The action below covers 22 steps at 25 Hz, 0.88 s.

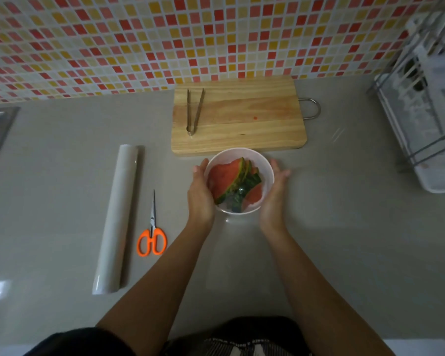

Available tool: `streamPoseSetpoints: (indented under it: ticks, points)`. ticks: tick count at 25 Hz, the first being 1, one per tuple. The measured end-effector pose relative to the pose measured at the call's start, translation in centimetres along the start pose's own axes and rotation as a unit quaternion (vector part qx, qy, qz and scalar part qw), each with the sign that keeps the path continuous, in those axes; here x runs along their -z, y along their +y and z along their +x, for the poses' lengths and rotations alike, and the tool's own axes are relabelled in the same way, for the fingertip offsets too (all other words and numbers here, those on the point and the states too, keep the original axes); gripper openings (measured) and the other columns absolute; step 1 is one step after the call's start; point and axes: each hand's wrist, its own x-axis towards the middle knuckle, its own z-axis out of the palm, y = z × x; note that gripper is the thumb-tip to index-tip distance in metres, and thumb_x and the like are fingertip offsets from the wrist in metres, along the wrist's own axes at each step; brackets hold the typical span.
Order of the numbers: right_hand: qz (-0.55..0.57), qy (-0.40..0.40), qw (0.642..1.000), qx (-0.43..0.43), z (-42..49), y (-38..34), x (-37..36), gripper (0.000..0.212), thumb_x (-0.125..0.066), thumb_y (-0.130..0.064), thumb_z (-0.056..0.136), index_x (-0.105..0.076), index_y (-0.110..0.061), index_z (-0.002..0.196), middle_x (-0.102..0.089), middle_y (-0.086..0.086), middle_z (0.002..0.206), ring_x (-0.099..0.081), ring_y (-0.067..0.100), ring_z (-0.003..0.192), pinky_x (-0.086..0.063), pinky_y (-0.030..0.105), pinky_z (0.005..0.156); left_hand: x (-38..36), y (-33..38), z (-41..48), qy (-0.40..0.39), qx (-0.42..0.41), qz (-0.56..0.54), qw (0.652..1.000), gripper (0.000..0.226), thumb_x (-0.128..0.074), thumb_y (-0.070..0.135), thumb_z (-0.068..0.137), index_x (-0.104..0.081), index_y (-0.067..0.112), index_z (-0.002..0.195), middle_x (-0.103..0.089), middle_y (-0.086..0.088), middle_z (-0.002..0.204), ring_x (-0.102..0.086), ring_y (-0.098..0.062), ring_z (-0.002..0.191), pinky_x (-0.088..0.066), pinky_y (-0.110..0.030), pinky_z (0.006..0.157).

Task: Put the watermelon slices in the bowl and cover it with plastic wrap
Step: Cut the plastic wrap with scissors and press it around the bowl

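Watermelon slices (222,177), red and green-rinded, glare-blurred in bowl (265,167); left hand (201,194) at nine o'clock, right hand (272,197) at three, straight fingers pressing its sides.

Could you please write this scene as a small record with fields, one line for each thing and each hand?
bowl: white, on the counter in front of the cutting board
watermelon slices: inside the bowl
cover: a shiny clear film seems to lie over the bowl
left hand: straight fingers against the bowl's left side
right hand: straight fingers at the bowl's right side
scissors: orange handles, closed
plastic wrap roll: lying on the counter, left of the scissors
tongs: on the cutting board
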Motion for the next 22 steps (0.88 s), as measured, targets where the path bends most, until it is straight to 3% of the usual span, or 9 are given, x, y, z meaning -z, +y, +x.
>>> streamPoseSetpoints:
  ticks: [5,8,11,13,15,17,19,20,22]
  points:
    - [-0.09,0.032,0.99,-0.105,1.0,-0.3,-0.2,0.08,-0.013,-0.073,0.081,-0.051,-0.02,0.127,-0.057,0.012,0.129,-0.055,0.022,0.115,-0.042,0.041,0.103,-1.3,-0.3,0.3,0.052,0.053,-0.065,0.995,0.053,-0.019,0.049,0.099,-0.068,0.031,0.099,-0.072,-0.003,0.101,-0.067,-0.02,0.096,-0.054,-0.04,0.089]
    - [-0.161,0.031,0.977,-0.133,1.7,-1.5,0.0,0.085,-0.01,-0.073,0.081,-0.048,-0.016,0.131,-0.055,0.014,0.131,-0.053,0.027,0.12,-0.039,0.044,0.106,-1.5,0.1,0.1,0.052,0.081,-0.051,0.994,0.054,-0.017,0.052,0.099,-0.064,0.028,0.101,-0.07,-0.005,0.102,-0.065,-0.023,0.101,-0.051,-0.041,0.093]
    - [-0.259,0.02,0.959,-0.114,2.2,-3.0,0.2,0.086,-0.004,-0.072,0.083,-0.054,-0.016,0.125,-0.062,0.013,0.119,-0.059,0.027,0.109,-0.044,0.041,0.098,-1.2,0.9,0.0,0.03,0.075,-0.048,0.996,0.051,-0.012,0.052,0.1,-0.06,0.033,0.101,-0.068,0.005,0.093,-0.067,-0.009,0.092,-0.053,-0.024,0.08]
    - [-0.346,0.002,0.937,-0.054,2.5,-3.9,0.5,0.083,-0.002,-0.068,0.085,-0.065,-0.015,0.101,-0.067,0.009,0.092,-0.06,0.021,0.08,-0.045,0.033,0.075,-0.4,1.2,-0.3,0.059,0.07,-0.044,0.995,0.05,-0.012,0.05,0.1,-0.058,0.033,0.112,-0.067,0.005,0.106,-0.066,0.0,0.096,-0.049,-0.014,0.081]
    - [-0.383,-0.008,0.923,-0.015,2.9,-4.6,0.8,0.076,-0.005,-0.065,0.088,-0.061,-0.015,0.076,-0.062,0.005,0.073,-0.049,0.011,0.06,-0.036,0.03,0.061,0.5,-0.1,-1.0,0.13,0.109,-0.023,0.985,0.061,-0.015,0.053,0.099,-0.05,0.017,0.133,-0.056,-0.008,0.134,-0.053,-0.017,0.123,-0.038,-0.026,0.102]
    - [-0.423,-0.035,0.905,-0.019,2.9,-4.9,1.0,0.076,-0.007,-0.062,0.091,-0.065,-0.012,0.089,-0.062,0.01,0.079,-0.055,0.019,0.07,-0.036,0.032,0.072,0.9,-1.4,-2.8,0.105,0.168,-0.038,0.979,0.072,-0.015,0.057,0.097,-0.064,0.006,0.109,-0.067,-0.015,0.116,-0.058,-0.028,0.111,-0.041,-0.036,0.1]
    - [-0.474,-0.064,0.877,-0.053,3.2,-4.9,1.4,0.083,-0.006,-0.065,0.089,-0.063,-0.007,0.107,-0.064,0.02,0.106,-0.059,0.033,0.099,-0.04,0.036,0.086,0.5,-1.4,-3.6,0.063,0.181,-0.082,0.978,0.072,-0.015,0.056,0.097,-0.068,0.009,0.086,-0.072,-0.016,0.096,-0.063,-0.03,0.102,-0.045,-0.038,0.098]
    - [-0.493,-0.082,0.862,-0.079,3.2,-4.7,1.7,0.09,-0.004,-0.07,0.084,-0.063,-0.006,0.109,-0.063,0.022,0.112,-0.059,0.034,0.104,-0.042,0.037,0.092,0.6,-1.0,-3.2,0.055,0.172,-0.093,0.979,0.069,-0.015,0.055,0.098,-0.067,0.01,0.087,-0.071,-0.016,0.1,-0.062,-0.03,0.106,-0.045,-0.038,0.099]
    - [-0.527,-0.085,0.843,-0.069,3.2,-4.6,1.8,0.098,-0.001,-0.078,0.076,-0.065,-0.008,0.101,-0.065,0.02,0.11,-0.062,0.031,0.093,-0.044,0.036,0.088,1.3,-0.2,-2.2,0.065,0.137,-0.091,0.984,0.066,-0.016,0.053,0.099,-0.065,0.009,0.104,-0.068,-0.015,0.111,-0.059,-0.029,0.112,-0.045,-0.037,0.099]
